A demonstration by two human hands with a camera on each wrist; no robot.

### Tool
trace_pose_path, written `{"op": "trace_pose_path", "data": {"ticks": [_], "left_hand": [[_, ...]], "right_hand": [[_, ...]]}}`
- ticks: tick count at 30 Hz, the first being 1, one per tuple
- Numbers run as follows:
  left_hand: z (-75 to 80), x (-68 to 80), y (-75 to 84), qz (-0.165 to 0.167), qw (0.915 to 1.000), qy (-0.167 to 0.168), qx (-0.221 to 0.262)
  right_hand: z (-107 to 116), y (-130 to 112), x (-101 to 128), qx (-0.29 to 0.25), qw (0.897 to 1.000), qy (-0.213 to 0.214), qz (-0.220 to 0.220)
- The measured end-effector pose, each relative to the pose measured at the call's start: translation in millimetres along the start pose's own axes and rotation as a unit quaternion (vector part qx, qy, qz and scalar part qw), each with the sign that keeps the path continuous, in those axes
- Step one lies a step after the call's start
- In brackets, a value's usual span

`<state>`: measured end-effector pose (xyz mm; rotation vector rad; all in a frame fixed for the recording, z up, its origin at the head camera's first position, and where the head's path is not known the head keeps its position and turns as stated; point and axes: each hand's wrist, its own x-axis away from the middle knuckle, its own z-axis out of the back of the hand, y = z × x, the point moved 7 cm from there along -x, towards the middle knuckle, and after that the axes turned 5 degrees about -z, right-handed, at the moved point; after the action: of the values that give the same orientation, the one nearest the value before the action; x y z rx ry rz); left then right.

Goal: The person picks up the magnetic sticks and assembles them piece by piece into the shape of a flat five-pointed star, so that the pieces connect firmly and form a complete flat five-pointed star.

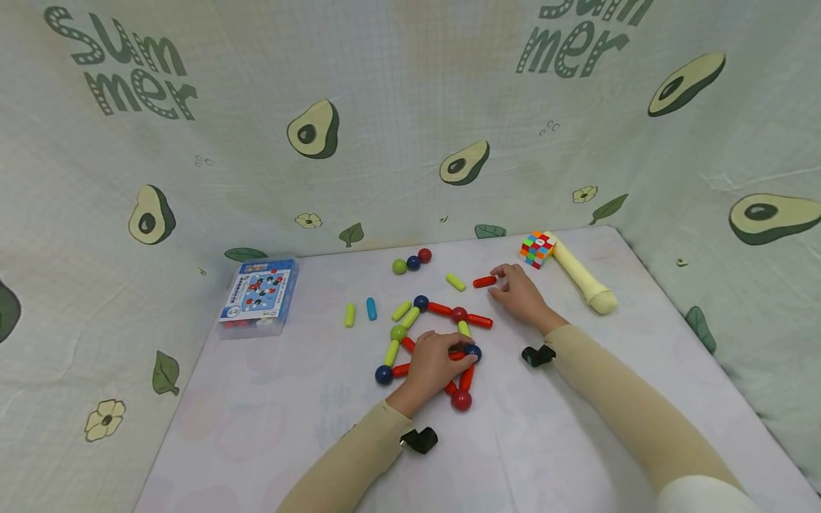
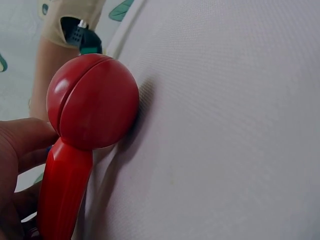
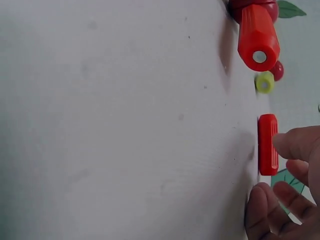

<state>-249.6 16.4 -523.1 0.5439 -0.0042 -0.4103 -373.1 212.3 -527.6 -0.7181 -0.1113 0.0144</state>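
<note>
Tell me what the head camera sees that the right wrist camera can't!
Only the head view shows the left hand resting on the structure of sticks and balls, the blue box, the colourful cube and the avocado cloth. Only the right wrist view shows the round metal dot on the end of a red stick up close. Both show the right hand reaching with its fingers for the loose red stick on the white table.
</note>
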Motion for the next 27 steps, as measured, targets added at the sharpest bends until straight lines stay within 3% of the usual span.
{"op": "trace_pose_path", "data": {"ticks": [10, 27], "left_hand": [[-0.3, 0.1, 0.5, -0.011, 0.9999, 0.003, 0.004], [-1.3, -1.2, -1.7, -0.008, 0.9999, -0.003, 0.005]], "right_hand": [[-0.5, -1.5, -10.1, 0.043, 0.999, -0.002, 0.024], [12.7, 5.9, 29.8, 0.023, 0.999, -0.010, 0.044]]}}
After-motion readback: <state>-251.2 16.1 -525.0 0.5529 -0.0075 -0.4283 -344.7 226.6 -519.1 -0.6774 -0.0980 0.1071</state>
